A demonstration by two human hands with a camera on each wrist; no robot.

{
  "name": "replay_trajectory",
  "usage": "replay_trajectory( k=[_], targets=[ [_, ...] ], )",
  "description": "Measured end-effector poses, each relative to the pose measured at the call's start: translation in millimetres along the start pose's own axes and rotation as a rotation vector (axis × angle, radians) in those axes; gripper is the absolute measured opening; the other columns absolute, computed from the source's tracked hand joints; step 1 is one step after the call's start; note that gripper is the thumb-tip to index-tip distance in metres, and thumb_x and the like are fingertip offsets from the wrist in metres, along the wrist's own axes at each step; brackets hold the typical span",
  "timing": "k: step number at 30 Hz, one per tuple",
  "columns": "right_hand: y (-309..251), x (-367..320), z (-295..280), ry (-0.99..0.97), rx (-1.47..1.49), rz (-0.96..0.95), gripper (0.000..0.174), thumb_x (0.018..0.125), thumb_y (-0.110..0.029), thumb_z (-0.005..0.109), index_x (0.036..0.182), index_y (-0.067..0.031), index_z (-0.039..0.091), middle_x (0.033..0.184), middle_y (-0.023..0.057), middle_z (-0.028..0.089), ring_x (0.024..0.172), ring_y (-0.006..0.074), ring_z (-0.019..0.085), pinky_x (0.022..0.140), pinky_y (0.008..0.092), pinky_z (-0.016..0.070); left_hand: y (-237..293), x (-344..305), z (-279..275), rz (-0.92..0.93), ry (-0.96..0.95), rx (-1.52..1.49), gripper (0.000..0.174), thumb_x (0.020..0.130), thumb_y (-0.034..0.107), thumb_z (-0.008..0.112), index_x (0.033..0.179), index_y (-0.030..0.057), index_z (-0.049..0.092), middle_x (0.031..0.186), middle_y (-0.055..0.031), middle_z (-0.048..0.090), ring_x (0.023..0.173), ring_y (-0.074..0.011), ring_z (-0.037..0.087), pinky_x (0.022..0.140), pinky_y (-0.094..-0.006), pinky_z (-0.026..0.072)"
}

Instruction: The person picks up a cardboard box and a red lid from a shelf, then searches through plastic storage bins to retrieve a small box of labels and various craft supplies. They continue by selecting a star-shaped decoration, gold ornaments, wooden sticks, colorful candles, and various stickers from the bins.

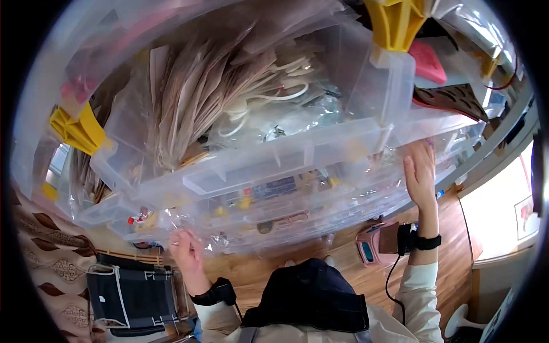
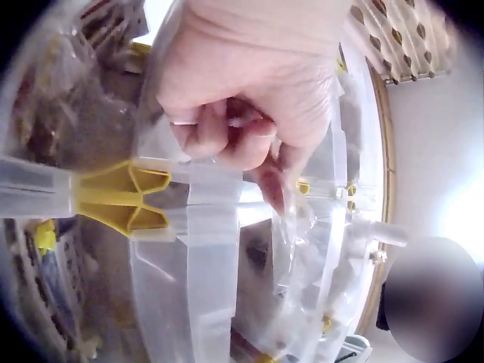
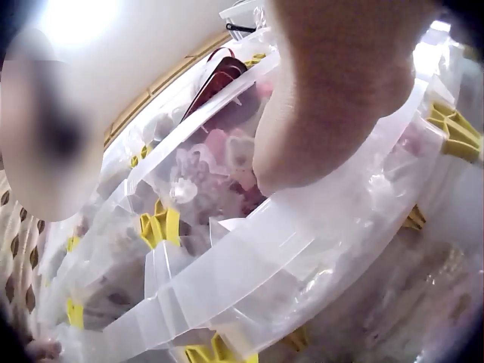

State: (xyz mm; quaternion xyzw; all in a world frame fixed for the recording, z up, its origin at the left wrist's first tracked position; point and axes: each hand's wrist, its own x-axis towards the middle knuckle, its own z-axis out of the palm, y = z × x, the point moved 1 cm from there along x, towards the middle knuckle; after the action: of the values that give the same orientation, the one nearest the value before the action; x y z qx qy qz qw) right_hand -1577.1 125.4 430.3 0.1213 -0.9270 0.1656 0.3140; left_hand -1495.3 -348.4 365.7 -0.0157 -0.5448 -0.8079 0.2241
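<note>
At the lower left of the stacked bins, my left hand [image 1: 186, 248] has its fingers curled in. Between its thumb and index finger it pinches a clear plastic bag [image 2: 286, 234], at the front of a see-through bin. My right hand [image 1: 420, 171] reaches into a clear bin [image 3: 219, 272] on the right, the thumb straight and the fingers stretched forward. In the right wrist view its heel lies over the bin's rim and the fingers are hidden. Pink and white small goods [image 3: 215, 162] show in the bin near it.
A large clear bin [image 1: 251, 163] above holds flat bags [image 1: 189, 97] and white cords [image 1: 274, 97]. Yellow connectors [image 1: 77, 128] join the bins. Below stand a black folding chair [image 1: 126, 297] and a pink case [image 1: 374, 246] on the wood floor.
</note>
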Motion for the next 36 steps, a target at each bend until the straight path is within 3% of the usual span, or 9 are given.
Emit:
replay_trajectory(
  k=[11, 14, 17, 22, 24, 30, 33, 34, 36],
  targets=[
    [8, -9, 9, 0.058, -0.039, 0.106, 0.038, 0.09, -0.025, 0.041, 0.115, 0.0031, 0.044, 0.12, 0.0231, 0.044, 0.117, 0.0427, 0.034, 0.101, 0.0469, 0.0225, 6, -5, 1, 0.002, 0.093, 0.094, 0.021, 0.082, 0.024, 0.063, 0.082, 0.0061, 0.052, 0.066, -0.002, 0.053, 0.047, -0.0088, 0.048, 0.04, -0.0211, 0.0368],
    [10, -10, 10, 0.059, -0.057, 0.091, 0.04, 0.091, -0.028, 0.039, 0.115, 0.0036, 0.044, 0.122, 0.0235, 0.043, 0.118, 0.0425, 0.033, 0.101, 0.0466, 0.0225, 9, -10, 6, 0.0, 0.352, 0.075, 0.019, 0.082, 0.024, 0.062, 0.082, 0.0073, 0.052, 0.072, -0.0012, 0.054, 0.056, -0.0102, 0.051, 0.046, -0.0225, 0.04],
    [13, -10, 12, 0.04, -0.063, 0.073, 0.042, 0.092, -0.03, 0.035, 0.114, 0.0043, 0.044, 0.12, 0.0238, 0.043, 0.115, 0.0418, 0.035, 0.098, 0.0459, 0.0249, 8, -10, -6, 0.004, 0.162, 0.07, 0.017, 0.083, 0.025, 0.061, 0.086, 0.01, 0.053, 0.073, 0.0007, 0.053, 0.057, -0.0097, 0.051, 0.047, -0.0219, 0.0404],
    [20, -18, 12, 0.014, -0.095, 0.054, 0.036, 0.093, -0.025, 0.034, 0.112, 0.003, 0.047, 0.116, 0.0229, 0.045, 0.111, 0.0401, 0.037, 0.096, 0.0454, 0.0258, 2, -9, -12, 0.037, 0.18, 0.083, 0.021, 0.082, 0.028, 0.062, 0.091, 0.0109, 0.053, 0.071, 0.0019, 0.053, 0.057, -0.0089, 0.05, 0.047, -0.0222, 0.0407],
    [45, -40, 16, -0.1, -0.105, 0.144, 0.04, 0.095, -0.026, 0.034, 0.122, 0.0013, 0.042, 0.132, 0.0207, 0.035, 0.126, 0.0373, 0.025, 0.105, 0.0426, 0.0156, -3, -11, -27, 0.013, 0.08, 0.175, 0.049, 0.081, 0.049, 0.055, 0.109, 0.0105, 0.045, 0.089, -0.0004, 0.05, 0.073, -0.0144, 0.051, 0.058, -0.0271, 0.0434],
    [48, -47, 23, -0.012, -0.126, 0.151, 0.036, 0.092, -0.024, 0.039, 0.117, 0.0014, 0.044, 0.122, 0.0201, 0.042, 0.117, 0.0395, 0.032, 0.103, 0.0458, 0.0185, 1, -9, -11, 0.039, 0.076, 0.246, 0.061, 0.079, 0.05, 0.057, 0.121, 0.0079, 0.041, 0.117, -0.007, 0.049, 0.108, -0.0235, 0.047, 0.093, -0.0389, 0.0377],
    [44, -42, 18, -0.116, -0.085, 0.265, 0.041, 0.093, -0.025, 0.039, 0.124, 0.002, 0.039, 0.135, 0.021, 0.031, 0.126, 0.0367, 0.024, 0.105, 0.0406, 0.016, 1, -8, -7, 0.028, 0.013, 0.159, 0.053, 0.081, 0.048, 0.056, 0.111, 0.0058, 0.047, 0.111, -0.0072, 0.051, 0.104, -0.0228, 0.048, 0.092, -0.0398, 0.038],
    [41, -39, 16, -0.112, -0.096, 0.264, 0.041, 0.093, -0.025, 0.039, 0.124, 0.002, 0.039, 0.135, 0.021, 0.031, 0.126, 0.0367, 0.024, 0.105, 0.0406, 0.016, 0, -6, -6, 0.075, 0.038, 0.127, 0.045, 0.077, 0.043, 0.062, 0.101, 0.0075, 0.049, 0.09, -0.0046, 0.053, 0.078, -0.0178, 0.051, 0.068, -0.0323, 0.0421],
    [30, -28, 13, -0.113, 0.057, 0.315, 0.038, 0.091, -0.019, 0.044, 0.122, 0.0036, 0.038, 0.134, 0.0206, 0.031, 0.125, 0.0374, 0.026, 0.103, 0.0396, 0.0188, -3, -6, -9, 0.103, 0.047, 0.072, 0.037, 0.074, 0.038, 0.067, 0.091, 0.0092, 0.051, 0.07, -0.002, 0.056, 0.052, -0.0128, 0.054, 0.045, -0.0249, 0.0461]
  ],
)
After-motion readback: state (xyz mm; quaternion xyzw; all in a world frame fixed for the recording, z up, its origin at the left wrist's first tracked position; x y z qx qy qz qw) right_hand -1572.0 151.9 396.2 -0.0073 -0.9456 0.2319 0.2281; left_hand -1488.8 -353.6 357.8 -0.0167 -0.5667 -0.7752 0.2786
